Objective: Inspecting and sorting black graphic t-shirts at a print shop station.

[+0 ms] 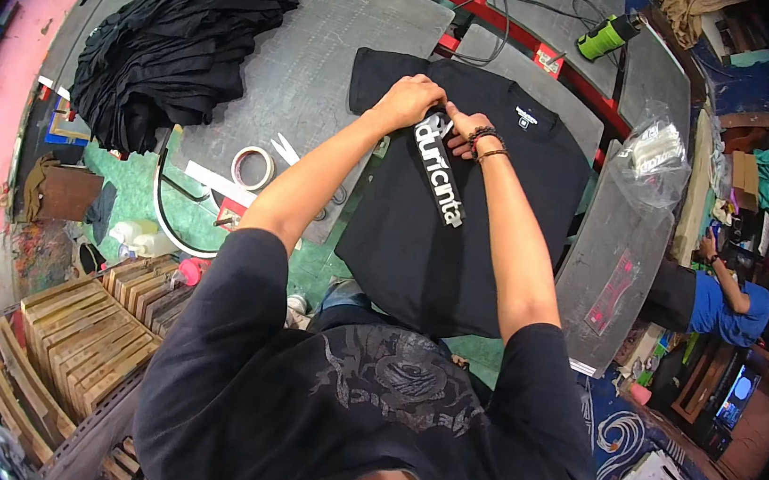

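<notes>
A black T-shirt [386, 226] is spread over a grey printing platen in front of me, its collar away from me and a white print inside the neck. Above its chest, my left hand [411, 103] and my right hand [468, 130] meet at the top end of a black strip with large white lettering [439, 168]. Fingers of both hands pinch that end; the right wrist wears beaded bracelets. The strip slants down toward me, its lower end at the shirt's middle. Whether it is film or fabric I cannot tell.
Left of the shirt are a tape roll [252, 168], scissors [286, 150] partly behind my forearm, and heaped black garments [180, 39]. Rightward are a clear plastic bag [650, 156], a pink ruler [609, 294] and a person [729, 308]. A green-black corded tool [603, 39] lies beyond.
</notes>
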`<act>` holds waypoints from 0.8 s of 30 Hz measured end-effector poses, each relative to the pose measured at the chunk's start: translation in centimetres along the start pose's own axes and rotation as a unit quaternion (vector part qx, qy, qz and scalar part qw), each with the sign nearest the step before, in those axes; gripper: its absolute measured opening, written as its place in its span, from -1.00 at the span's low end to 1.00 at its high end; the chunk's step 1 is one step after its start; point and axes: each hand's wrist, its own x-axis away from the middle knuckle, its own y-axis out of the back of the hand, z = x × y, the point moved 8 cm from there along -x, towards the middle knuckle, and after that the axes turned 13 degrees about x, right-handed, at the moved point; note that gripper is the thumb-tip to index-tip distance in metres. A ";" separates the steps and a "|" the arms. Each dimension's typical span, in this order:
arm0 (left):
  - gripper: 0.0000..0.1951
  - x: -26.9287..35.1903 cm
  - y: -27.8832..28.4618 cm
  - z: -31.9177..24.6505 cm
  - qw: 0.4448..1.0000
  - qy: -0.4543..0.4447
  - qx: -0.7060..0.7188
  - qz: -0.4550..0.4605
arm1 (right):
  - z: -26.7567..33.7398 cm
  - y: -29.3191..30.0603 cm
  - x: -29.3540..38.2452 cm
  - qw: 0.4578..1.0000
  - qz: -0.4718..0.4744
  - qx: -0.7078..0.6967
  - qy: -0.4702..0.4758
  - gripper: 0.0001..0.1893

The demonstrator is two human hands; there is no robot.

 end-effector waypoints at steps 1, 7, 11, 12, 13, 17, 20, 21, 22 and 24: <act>-0.83 -0.5 -0.9 0.5 0.999 -0.019 -0.014 0.029 | 0.0 0.2 -0.2 1.000 -0.022 0.020 -0.010 -0.17; -0.78 -0.9 -2.4 0.9 0.997 -0.057 -0.015 0.052 | 0.5 0.3 -0.3 0.997 -0.038 0.056 -0.035 -0.47; -0.76 -1.7 -2.4 1.1 0.998 -0.046 -0.005 0.052 | 1.6 2.1 0.4 0.984 -0.139 0.113 -0.016 -0.43; -0.75 -1.6 -2.4 1.5 0.998 -0.045 -0.006 0.053 | 2.9 2.2 1.3 0.974 -0.167 0.155 0.003 -0.39; -0.75 -1.6 -2.3 2.1 0.998 -0.045 -0.006 0.051 | 3.4 1.9 1.9 0.974 -0.167 0.156 0.004 -0.39; -0.75 -2.1 -2.3 3.0 0.998 -0.027 0.028 0.040 | 5.5 -0.8 2.8 0.985 -0.060 0.103 0.127 -0.53; -0.75 -2.0 -2.2 3.3 0.998 -0.033 0.030 0.043 | 5.0 -1.7 2.9 0.979 -0.017 0.168 0.118 -0.46; -0.76 -2.5 -2.6 1.9 0.996 -0.077 0.004 0.047 | 3.4 -0.4 1.4 0.970 -0.091 0.184 0.128 -0.42; -0.77 -2.1 -2.6 1.5 0.993 -0.106 -0.026 0.049 | 3.2 -0.1 1.7 0.970 -0.089 0.182 0.135 -0.39; -0.79 -2.2 -2.7 0.5 0.988 -0.139 -0.039 0.053 | 2.3 1.1 2.2 0.959 -0.119 0.210 0.150 -0.34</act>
